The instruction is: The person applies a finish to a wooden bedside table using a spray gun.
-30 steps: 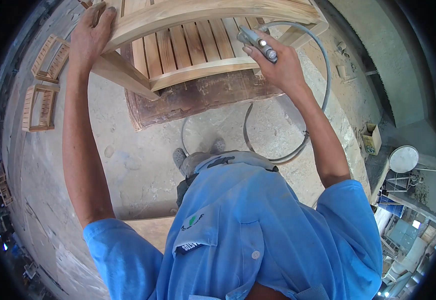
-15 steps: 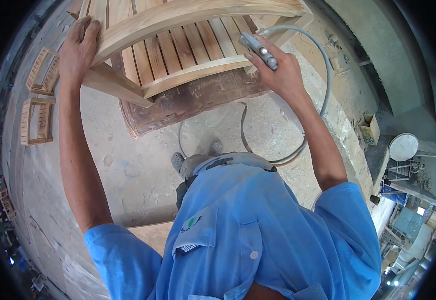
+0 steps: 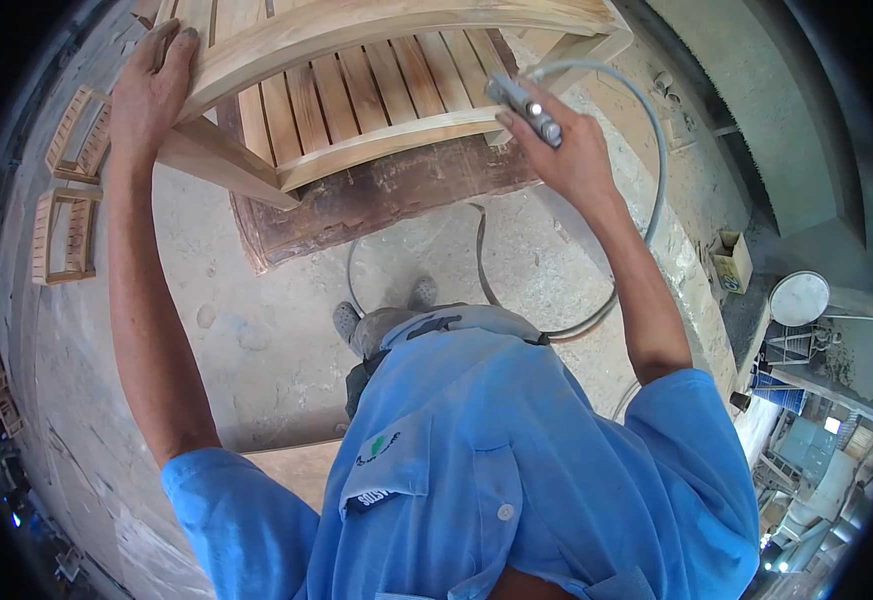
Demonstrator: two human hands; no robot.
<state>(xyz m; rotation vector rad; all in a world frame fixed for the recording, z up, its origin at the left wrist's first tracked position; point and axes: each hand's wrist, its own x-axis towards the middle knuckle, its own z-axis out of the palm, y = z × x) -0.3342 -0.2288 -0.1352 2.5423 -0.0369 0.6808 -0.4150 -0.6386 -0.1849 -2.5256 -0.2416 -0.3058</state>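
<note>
My left hand (image 3: 147,105) grips the corner of a slatted wooden bench (image 3: 397,37), with its fingers over the end of the curved rail. In my right hand (image 3: 575,150) is a grey metal air tool (image 3: 525,108), my fingers wrapped round its body. A grey hose (image 3: 657,130) loops from the tool's far end, down past my right forearm. The tool is over the right part of the bench, near its lower curved rail (image 3: 397,145). Under the bench lies a worn brown board (image 3: 377,205).
Two small slatted wooden pieces (image 3: 65,235) stand on the concrete floor to the left. A cardboard box (image 3: 732,260) and a round white lid (image 3: 799,298) are at the right. Loops of hose (image 3: 482,255) lie near my feet.
The air tool and my right hand have shifted slightly right and down relative to the bench. My left hand keeps its grip on the corner. The whole view has tilted a little.
</note>
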